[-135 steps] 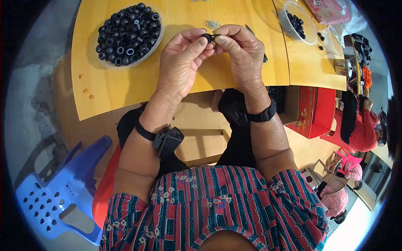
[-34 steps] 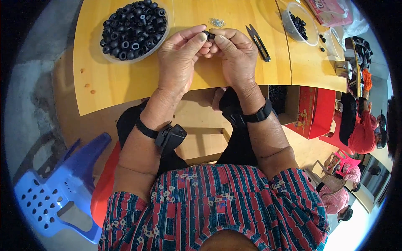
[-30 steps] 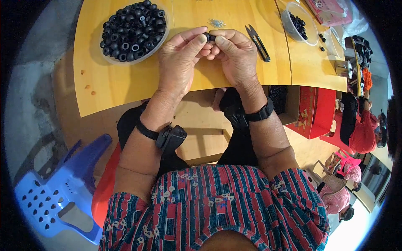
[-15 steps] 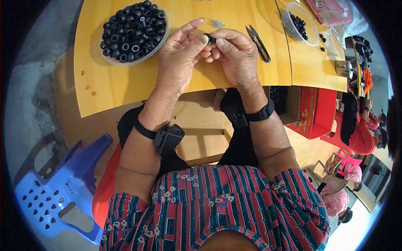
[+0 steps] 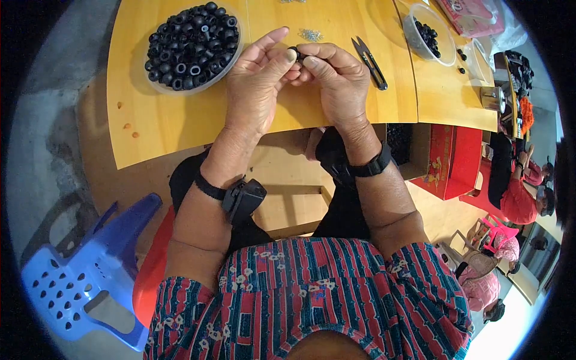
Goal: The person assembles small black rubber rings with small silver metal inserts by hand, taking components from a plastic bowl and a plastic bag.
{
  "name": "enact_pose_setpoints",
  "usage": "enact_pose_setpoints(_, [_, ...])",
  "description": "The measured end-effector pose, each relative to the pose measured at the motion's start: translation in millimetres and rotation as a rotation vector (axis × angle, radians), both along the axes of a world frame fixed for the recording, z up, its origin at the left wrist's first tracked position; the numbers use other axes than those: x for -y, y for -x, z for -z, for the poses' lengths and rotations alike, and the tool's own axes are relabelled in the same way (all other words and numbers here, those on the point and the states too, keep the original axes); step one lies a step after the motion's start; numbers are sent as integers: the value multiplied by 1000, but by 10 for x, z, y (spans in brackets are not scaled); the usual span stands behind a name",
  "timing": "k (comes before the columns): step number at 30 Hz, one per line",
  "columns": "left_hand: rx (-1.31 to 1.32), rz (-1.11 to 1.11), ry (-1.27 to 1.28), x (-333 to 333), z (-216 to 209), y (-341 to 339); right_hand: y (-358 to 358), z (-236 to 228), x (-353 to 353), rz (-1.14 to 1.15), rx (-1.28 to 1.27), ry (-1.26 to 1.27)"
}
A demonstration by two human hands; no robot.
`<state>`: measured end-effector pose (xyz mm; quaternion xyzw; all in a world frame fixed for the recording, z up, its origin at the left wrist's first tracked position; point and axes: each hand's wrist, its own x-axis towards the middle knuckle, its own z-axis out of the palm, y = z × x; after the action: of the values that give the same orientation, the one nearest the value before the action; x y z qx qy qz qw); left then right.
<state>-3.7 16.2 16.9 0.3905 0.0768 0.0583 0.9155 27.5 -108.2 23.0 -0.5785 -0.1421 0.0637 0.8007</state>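
Note:
Between my fingertips, above the table, is a small round black cap-like piece [image 5: 298, 53], mostly covered by my fingers. My left hand [image 5: 259, 78] pinches it with the thumb, its index finger raised. From the other side my right hand [image 5: 338, 78] grips the same piece between thumb and index finger. Left of my hands stands a clear round tub [image 5: 239, 54] full of hollow black caps [image 5: 192, 45]. Just beyond my fingertips lies a small pile of shiny metal bits [image 5: 310, 35], too small to name. Black thread snips [image 5: 370, 63] rest right of my right hand.
A clear bowl [image 5: 450, 62] with some black pieces is at the far right, near a metal tin [image 5: 492, 99]. Below the tabletop [image 5: 174, 129] sits a red carton [image 5: 450, 162]. A blue plastic chair [image 5: 84, 276] stands at left. Other people [image 5: 519, 195] sit at right.
My right thumb and fingers have shifted slightly around the black piece, which is now more covered. Both hands stay in almost the same place.

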Motion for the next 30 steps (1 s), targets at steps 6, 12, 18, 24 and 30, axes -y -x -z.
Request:
enact_pose_setpoints(6, [33, 74, -10, -46, 4, -14, -68, 2, 95, -116, -269, -141])
enact_pose_setpoints(12, [39, 174, -26, -109, 29, -25, -134, -4, 176, -292, -345, -205])
enact_pose_setpoints(18, [71, 251, -41, -143, 58, -39, -152, 4, 202, -339, -320, -255])
enact_pose_setpoints(24, [46, 273, -89, -138, -3, -38, -207, 28, 283, -514, -272, -196])
enact_pose_setpoints(30, [38, 317, -71, -174, 1, -40, -193, 15, 277, -536, -276, -180])
